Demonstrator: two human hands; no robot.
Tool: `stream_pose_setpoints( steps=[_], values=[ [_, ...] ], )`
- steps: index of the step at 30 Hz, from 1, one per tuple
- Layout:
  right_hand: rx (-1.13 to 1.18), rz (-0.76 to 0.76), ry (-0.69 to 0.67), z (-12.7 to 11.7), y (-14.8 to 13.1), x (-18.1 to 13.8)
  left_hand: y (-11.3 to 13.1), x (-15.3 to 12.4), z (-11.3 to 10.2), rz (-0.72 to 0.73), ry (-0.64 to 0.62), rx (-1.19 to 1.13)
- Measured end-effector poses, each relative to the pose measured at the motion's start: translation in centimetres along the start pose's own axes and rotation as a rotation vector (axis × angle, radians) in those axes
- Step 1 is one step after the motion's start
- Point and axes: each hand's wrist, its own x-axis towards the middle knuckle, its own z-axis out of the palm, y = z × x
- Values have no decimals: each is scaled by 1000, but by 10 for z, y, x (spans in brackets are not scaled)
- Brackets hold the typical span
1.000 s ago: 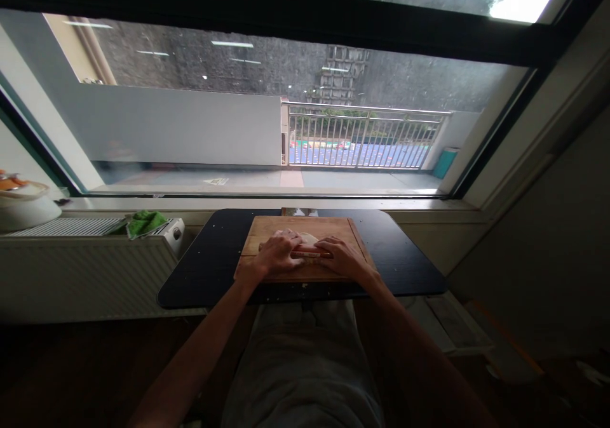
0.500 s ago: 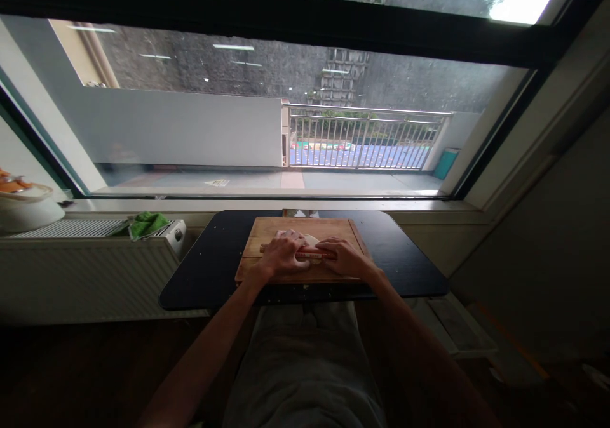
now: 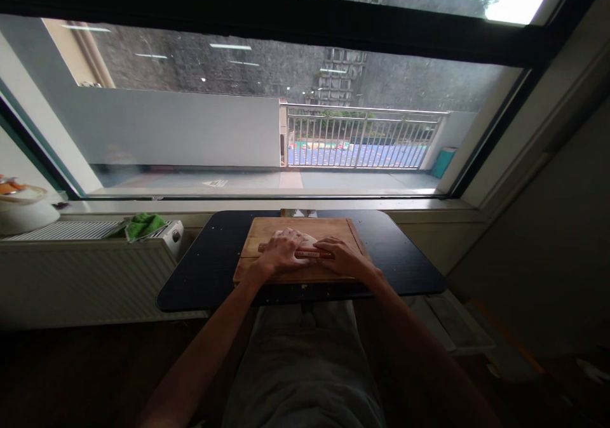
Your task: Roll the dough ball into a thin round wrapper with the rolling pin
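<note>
A wooden cutting board lies on a small black table under the window. A pale piece of dough rests on the board. Across it lies a reddish wooden rolling pin. My left hand presses on the pin's left part, fingers curled over it. My right hand presses on its right part in the same way. Most of the dough is hidden by my hands.
A white radiator stands left of the table with a green cloth on top. A white bowl-like vessel sits at the far left. The window sill runs behind the table. My lap is under the table's near edge.
Both hands and the rolling pin have shifted slightly away from me over the dough, then held about the same place. The view has moved a little.
</note>
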Motion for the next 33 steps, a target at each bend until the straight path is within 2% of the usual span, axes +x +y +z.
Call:
stream_pose_setpoints(
  steps=[10,18,21,26,33],
  values=[
    [-257,192,16,2,10,-6,-17,-5,1,-176,19,147],
    [-265,225,36,0,5,-4,-16,-5,8,-176,35,155],
    [-322,194,-2,-1,8,-3,-20,0,9,-209,30,140],
    [-427,158,-32,0,19,4,-30,14,10,-279,2,154],
    [-306,329,30,12,49,22,-44,24,10,-354,12,143]
  ],
)
